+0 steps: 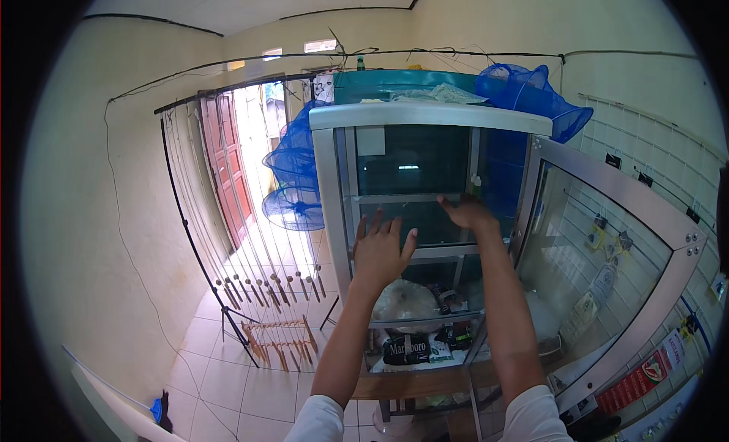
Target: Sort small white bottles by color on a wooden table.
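Observation:
An aluminium-framed glass display cabinet (430,116) stands before me with its glass door (612,260) swung out to the right. Both my arms reach into its front. My left hand (383,247) has its fingers spread at the left side, near the middle shelf edge, and holds nothing. My right hand (468,213) is higher and to the right, thumb apart from the fingers. Just behind its fingertips stands a small bottle (476,183); whether they touch is unclear. Lower down are a bulging translucent plastic bag (403,301) and a black printed bag (406,350).
Blue mesh fish traps (296,200) hang left of the cabinet; another blue mesh net (527,94) lies on top. A black-framed rack (181,214) holds hanging lines with wooden pieces (273,288). A wire grid (638,129) with small packets lines the right wall. Behind is a red door (226,163).

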The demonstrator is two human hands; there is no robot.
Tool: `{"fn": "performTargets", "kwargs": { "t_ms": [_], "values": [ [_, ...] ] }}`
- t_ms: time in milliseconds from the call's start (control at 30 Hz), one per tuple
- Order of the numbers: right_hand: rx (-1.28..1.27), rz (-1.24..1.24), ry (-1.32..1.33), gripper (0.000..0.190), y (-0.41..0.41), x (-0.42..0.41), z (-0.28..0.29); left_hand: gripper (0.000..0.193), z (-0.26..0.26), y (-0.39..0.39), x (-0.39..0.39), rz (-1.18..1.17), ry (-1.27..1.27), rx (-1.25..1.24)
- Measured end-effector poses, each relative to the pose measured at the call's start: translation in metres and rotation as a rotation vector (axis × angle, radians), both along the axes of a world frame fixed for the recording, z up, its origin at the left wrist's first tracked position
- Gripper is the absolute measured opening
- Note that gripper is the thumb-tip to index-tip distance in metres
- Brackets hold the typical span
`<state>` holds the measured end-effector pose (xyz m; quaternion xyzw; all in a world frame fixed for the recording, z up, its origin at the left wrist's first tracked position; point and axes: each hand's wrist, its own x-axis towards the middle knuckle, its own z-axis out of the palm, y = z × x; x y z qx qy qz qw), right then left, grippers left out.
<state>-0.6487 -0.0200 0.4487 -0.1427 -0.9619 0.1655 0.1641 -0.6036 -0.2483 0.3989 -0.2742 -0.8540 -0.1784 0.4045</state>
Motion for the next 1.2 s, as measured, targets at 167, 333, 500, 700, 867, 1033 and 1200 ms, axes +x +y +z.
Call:
{"fn": "performTargets", "kwargs": {
  "t_ms": [167,333,500,700,867,1033,1200],
  "values": [
    [0.043,0.107,0.067,0.085,-0.009,0.025,-0.004,0.045,0.0,0.004,-0.001,0.024,-0.025,0.008],
    [-0.016,0.12,0.147,0.075,-0.025,0.066,-0.009,0.039,-0.003,0.005,-0.001,0.019,0.02,0.018],
    [0.141,0.146,0.392,0.057,-0.041,0.094,-0.033,0.033,-0.005,0.007,0.005,0.027,0.131,0.058],
    [0.156,0.265,0.788,0.036,-0.052,0.125,-0.078,0.027,-0.025,0.002,0.03,-0.039,0.191,0.11],
    [0.062,0.304,0.77,0.025,-0.071,0.167,-0.124,0.024,-0.061,-0.006,0.083,-0.023,0.208,0.109],
    [-0.084,0.382,0.695,0.013,-0.091,0.225,-0.167,0.018,-0.104,-0.023,0.159,-0.204,-0.197,0.205],
    [-0.154,0.421,0.646,0.01,-0.097,0.285,-0.197,0.016,-0.147,-0.033,0.233,-0.151,-0.322,0.261]
  ]
}}
